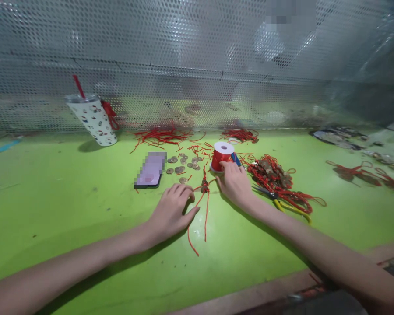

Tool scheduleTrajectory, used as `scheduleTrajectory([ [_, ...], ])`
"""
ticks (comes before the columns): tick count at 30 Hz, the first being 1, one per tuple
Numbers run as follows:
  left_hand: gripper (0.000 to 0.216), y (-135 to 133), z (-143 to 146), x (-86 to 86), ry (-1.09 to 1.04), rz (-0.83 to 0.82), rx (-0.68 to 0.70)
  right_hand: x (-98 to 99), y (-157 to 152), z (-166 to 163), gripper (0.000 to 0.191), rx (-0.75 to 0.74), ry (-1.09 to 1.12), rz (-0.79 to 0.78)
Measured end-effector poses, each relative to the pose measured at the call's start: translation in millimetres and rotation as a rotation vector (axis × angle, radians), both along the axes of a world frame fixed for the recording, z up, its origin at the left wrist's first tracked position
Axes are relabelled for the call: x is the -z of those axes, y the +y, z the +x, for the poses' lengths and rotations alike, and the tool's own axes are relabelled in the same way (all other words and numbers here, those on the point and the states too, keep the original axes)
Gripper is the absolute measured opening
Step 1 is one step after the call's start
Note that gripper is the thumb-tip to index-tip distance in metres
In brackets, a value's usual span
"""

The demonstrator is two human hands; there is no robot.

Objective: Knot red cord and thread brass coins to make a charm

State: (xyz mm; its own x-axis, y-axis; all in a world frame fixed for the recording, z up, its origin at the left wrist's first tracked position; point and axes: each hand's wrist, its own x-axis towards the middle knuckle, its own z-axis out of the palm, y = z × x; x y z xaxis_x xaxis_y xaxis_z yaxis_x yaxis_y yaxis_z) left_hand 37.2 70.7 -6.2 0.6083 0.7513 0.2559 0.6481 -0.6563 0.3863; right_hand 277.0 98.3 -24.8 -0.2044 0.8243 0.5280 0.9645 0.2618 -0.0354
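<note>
My left hand (172, 212) rests on the green table (68, 205), fingers curled loosely, beside a knotted red cord piece (203, 192) whose loose ends trail toward me. My right hand (234, 181) reaches to the spool of red cord (220, 156), its fingertips touching the spool's base; a blue object (237, 159) lies right by the fingers. Whether the fingers grip anything is hidden. Several old coins (182, 164) lie scattered just beyond my left hand.
A phone (150, 171) lies left of the coins. A patterned cup with a red straw (93, 118) stands at the back left. A heap of red-corded coins (276, 175) and yellow-handled scissors (287, 204) lie right. Red cord scraps (160, 135) line the perforated metal wall (197, 65).
</note>
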Motion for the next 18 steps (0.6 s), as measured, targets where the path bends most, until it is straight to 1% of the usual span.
scheduleTrajectory([
  [3,0.005,4,-1,-1.1,0.01,-0.004,0.011,-8.4,-2,2,0.035,-0.017,-0.015,0.102],
  [6,0.008,8,-2,-0.2,-0.029,-0.021,0.016,-18.2,-8,0,0.03,-0.133,0.025,0.164],
  [8,0.01,10,-2,0.2,-0.057,-0.047,0.015,-21.8,-15,-6,0.023,-0.22,0.061,0.158],
  [11,0.013,11,-1,-1.4,-0.104,-0.072,-0.016,-20.8,-29,-19,0.014,-0.353,0.124,0.099],
  [13,0.015,12,0,-3.6,-0.166,-0.116,-0.031,-18.1,-38,-27,0.015,-0.421,0.151,0.025],
  [18,0.018,13,3,-6.0,-0.381,-0.385,0.0,-16.3,-54,-39,0.017,-0.599,0.168,-0.175],
])
